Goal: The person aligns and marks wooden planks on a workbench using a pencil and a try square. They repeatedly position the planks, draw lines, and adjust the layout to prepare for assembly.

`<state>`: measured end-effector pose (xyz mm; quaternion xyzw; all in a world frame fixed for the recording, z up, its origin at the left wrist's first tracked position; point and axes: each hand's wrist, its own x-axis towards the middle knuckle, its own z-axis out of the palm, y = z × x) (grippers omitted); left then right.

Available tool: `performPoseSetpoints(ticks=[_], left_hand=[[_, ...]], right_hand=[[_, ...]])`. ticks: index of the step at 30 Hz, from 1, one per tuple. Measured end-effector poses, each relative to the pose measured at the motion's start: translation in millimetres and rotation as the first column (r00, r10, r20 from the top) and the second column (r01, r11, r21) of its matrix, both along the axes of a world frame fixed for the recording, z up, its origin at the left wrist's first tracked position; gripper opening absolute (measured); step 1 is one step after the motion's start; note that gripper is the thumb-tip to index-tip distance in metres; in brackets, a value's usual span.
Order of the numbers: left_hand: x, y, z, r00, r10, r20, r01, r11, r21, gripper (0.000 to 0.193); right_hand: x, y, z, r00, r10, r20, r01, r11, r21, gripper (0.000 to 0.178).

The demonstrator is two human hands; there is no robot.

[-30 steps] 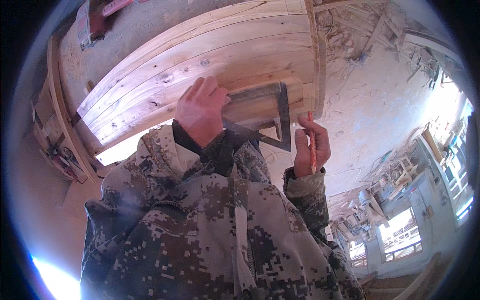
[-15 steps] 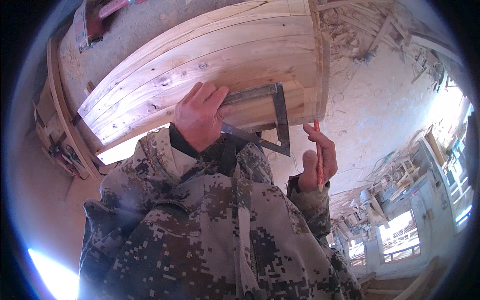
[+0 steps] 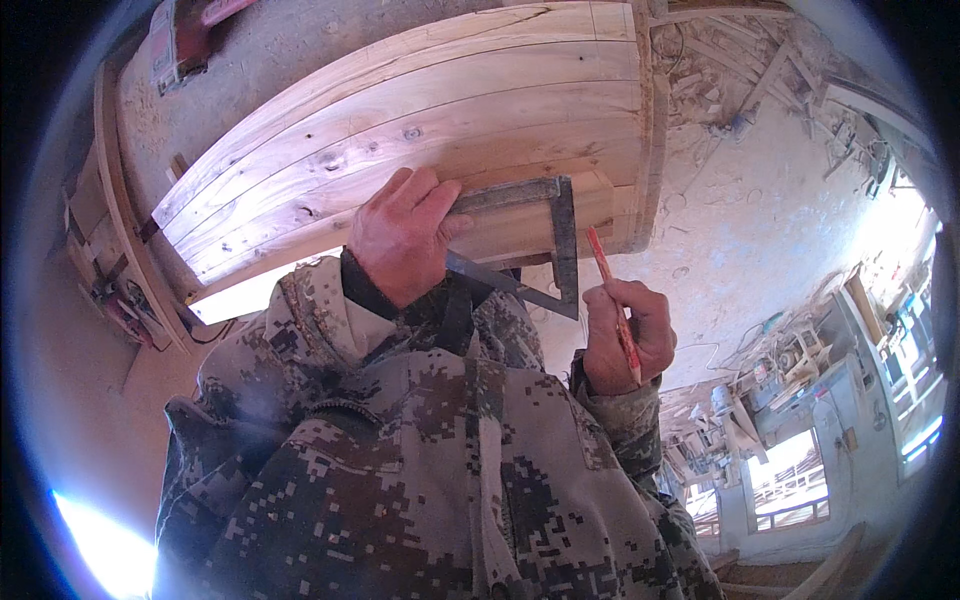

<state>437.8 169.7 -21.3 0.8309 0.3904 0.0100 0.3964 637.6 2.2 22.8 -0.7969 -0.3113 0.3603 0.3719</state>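
Observation:
My left hand [image 3: 405, 235] is closed round one arm of a dark metal triangle square [image 3: 564, 235], which lies over the near right part of a wide wooden panel [image 3: 420, 125]. The panel is made of several pale boards with knots and seams. To the right of the square, my right hand [image 3: 628, 335] is closed on a red pencil [image 3: 613, 290], its upper end leaning left toward the panel's near right corner. Pencil and panel look apart. The fingers under the square's arm are partly hidden.
A long wooden strip [image 3: 125, 210] stands at the left. A red metal tool [image 3: 175, 50] lies at the far left. Wood scraps [image 3: 720, 70] are heaped at the far right, and cluttered benches with timber [image 3: 740, 420] stand along the right wall by a window [image 3: 788, 480].
The pencil has turned from nearly upright to tilted left, and my right fingers have closed in round it. My left hand stays on the square, with the view shifted slightly.

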Motion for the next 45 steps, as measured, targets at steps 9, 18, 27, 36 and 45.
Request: performPoseSetpoints(ticks=[9, 18, 27, 36, 45], left_hand=[[2.4, 2.0, 0.9, 0.999, -0.029, -0.022, 0.029, 1.0, -0.013, 0.038], [4.7, 4.0, 3.3, 0.999, -0.041, -0.025, 0.04, 0.999, -0.027, 0.036], [5.2, 4.5, 2.4, 0.999, -0.042, -0.018, 0.042, 0.999, -0.027, 0.036], [7.8, 5.6, 4.7, 0.999, -0.041, -0.027, 0.04, 0.999, -0.034, 0.035], [7.5, 6.5, 3.3, 0.998, -0.042, -0.037, 0.04, 0.998, -0.042, 0.034]], right_hand=[[6.9, 13.6, -2.6, 0.984, 0.153, 0.089, -0.161, 0.982, 0.096, 0.022], [17.6, 9.1, -0.7, 0.978, 0.144, 0.154, -0.137, 0.989, -0.058, 0.025], [9.3, 10.8, -1.8, 0.972, 0.209, 0.102, -0.184, 0.959, -0.215, 0.033], [8.2, 17.7, -8.0, 0.951, 0.282, 0.126, -0.26, 0.952, -0.165, 0.043], [17.6, 11.9, 14.8, 0.755, -0.058, -0.653, 0.15, 0.985, 0.085, 0.06]])
